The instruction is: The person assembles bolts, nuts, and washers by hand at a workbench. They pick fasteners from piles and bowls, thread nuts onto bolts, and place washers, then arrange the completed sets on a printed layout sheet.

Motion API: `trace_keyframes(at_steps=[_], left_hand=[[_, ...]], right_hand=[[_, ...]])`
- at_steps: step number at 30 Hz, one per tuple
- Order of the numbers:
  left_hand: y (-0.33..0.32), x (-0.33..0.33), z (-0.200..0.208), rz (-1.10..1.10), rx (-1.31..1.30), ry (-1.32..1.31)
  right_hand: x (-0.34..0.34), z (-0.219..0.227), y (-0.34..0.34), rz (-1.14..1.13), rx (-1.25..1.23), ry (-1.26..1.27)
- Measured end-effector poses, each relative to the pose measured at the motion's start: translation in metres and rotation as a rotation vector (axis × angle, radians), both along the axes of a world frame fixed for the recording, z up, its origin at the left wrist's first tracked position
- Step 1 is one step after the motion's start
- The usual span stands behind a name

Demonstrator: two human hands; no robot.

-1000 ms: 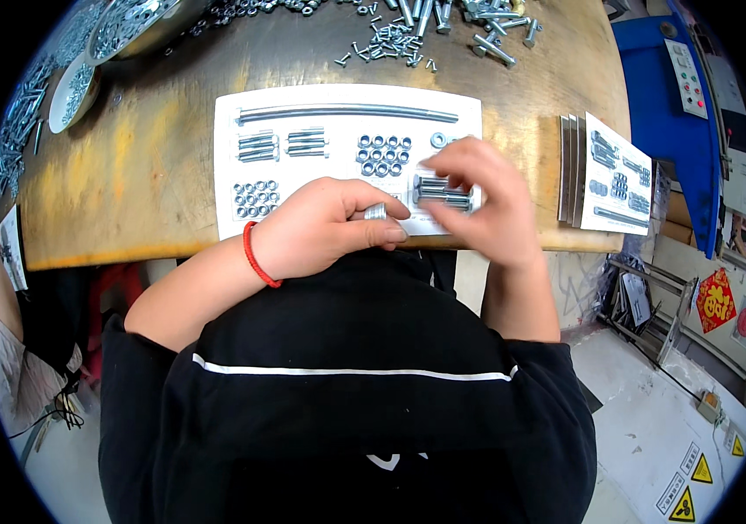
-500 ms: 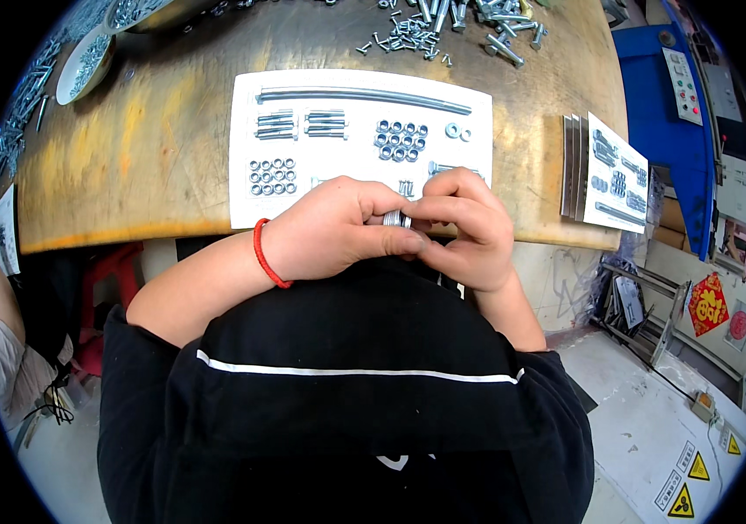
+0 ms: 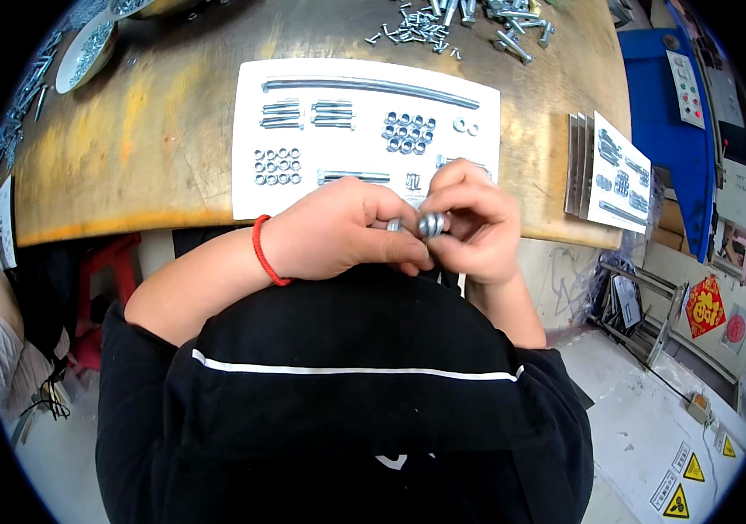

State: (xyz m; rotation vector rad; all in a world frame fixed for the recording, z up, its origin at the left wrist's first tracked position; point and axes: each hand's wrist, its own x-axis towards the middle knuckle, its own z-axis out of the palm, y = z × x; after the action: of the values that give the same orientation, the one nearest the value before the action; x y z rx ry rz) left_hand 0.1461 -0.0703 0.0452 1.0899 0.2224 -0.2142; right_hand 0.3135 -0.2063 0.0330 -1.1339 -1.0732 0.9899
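Observation:
My left hand (image 3: pixel 338 229), with a red cord at the wrist, pinches a short stack of silver washers (image 3: pixel 394 225) between thumb and forefinger; the fingers cover most of it. Close against it, my right hand (image 3: pixel 484 229) grips a few shiny metal rings (image 3: pixel 430 225) that look like washers, slightly blurred. Both hands are over the table's near edge. Just beyond them lies a white sheet (image 3: pixel 303 77) showing a long rod, bolts, nuts and rings in groups; whether these are printed or real I cannot tell. My right fingers overlap its lower right part.
Loose bolts (image 3: pixel 512 44) and small screws (image 3: pixel 408 31) lie at the table's far side. A bowl of small hardware (image 3: pixel 89 54) stands far left, beside piled bolts. Several cards (image 3: pixel 622 175) stand upright at the right edge. Another person's arm (image 3: pixel 2 284) shows at left.
My hands have drawn slightly apart. The stack of rings is now split, some in my right fingers and some in my left. The view has shifted slightly.

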Motion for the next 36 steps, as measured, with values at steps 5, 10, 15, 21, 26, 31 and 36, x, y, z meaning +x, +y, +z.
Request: trace_keyframes(at_steps=[5, 10, 15, 21, 26, 31, 36], left_hand=[[0.003, -0.003, 0.006, 0.096, -0.001, 0.116], [0.014, -0.005, 0.008, 0.161, -0.041, 0.14], [0.023, -0.011, 0.01, 0.268, -0.044, 0.204], [0.058, -0.056, -0.02, 0.6, 0.053, 0.193], [0.072, -0.111, -0.064, 0.864, 0.617, 0.427], [0.032, -0.113, -0.072, 0.79, 0.515, 0.429], [0.076, -0.089, -0.04, 0.809, -0.012, 0.683]], right_hand=[[0.074, -0.002, 0.009, -0.359, -0.335, -0.7], [0.111, -0.033, 0.022, -0.347, -0.525, -1.161], [0.108, -0.033, 0.029, -0.332, -0.613, -1.144], [0.109, -0.032, 0.027, -0.317, -0.698, -1.092], [0.107, -0.036, -0.008, -0.54, -0.565, -0.922], [0.054, -0.041, -0.038, -0.527, -0.63, -0.755], [0.062, -0.072, -0.031, -0.695, -0.446, 0.182]])
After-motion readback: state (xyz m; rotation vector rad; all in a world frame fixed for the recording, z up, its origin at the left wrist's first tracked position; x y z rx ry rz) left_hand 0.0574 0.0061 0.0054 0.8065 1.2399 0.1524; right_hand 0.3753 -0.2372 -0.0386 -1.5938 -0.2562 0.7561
